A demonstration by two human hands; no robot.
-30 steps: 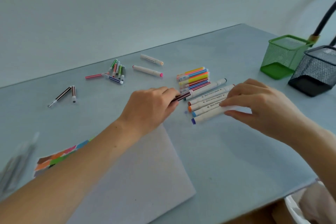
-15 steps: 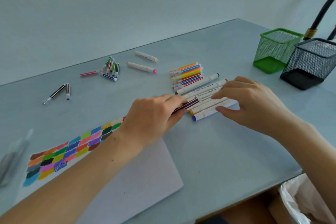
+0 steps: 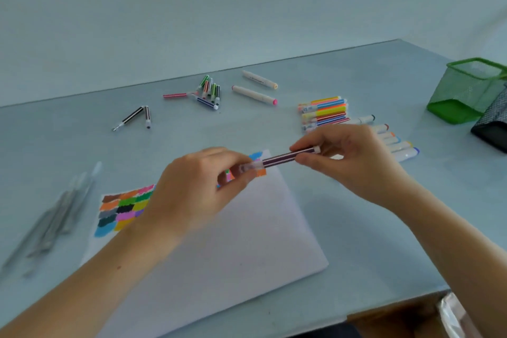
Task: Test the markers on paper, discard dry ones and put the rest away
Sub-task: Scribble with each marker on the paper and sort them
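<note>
Head view, left to right: a blurred bundle of grey pens [image 3: 55, 217] lies at the left edge of the table [image 3: 356, 241]. Behind it, a black striped marker [image 3: 129, 118] rests uncapped beside its cap [image 3: 147, 117], and further right a loose cluster of small caps and markers [image 3: 208, 90]. A white paper sheet [image 3: 233, 250] lies near the front edge, its far strip filled with colour swatches [image 3: 123, 208]. Above the sheet, the left hand [image 3: 197, 195] pinches the clear cap end of a purple striped marker [image 3: 279, 158]; the right hand [image 3: 354, 162] grips the other end, holding the marker level and off the table. Behind the right hand lie a row of striped markers [image 3: 323, 112] and thicker white markers [image 3: 397, 145]. A green mesh holder [image 3: 466, 90] and black mesh holder [image 3: 491, 123] stand far right.
</note>
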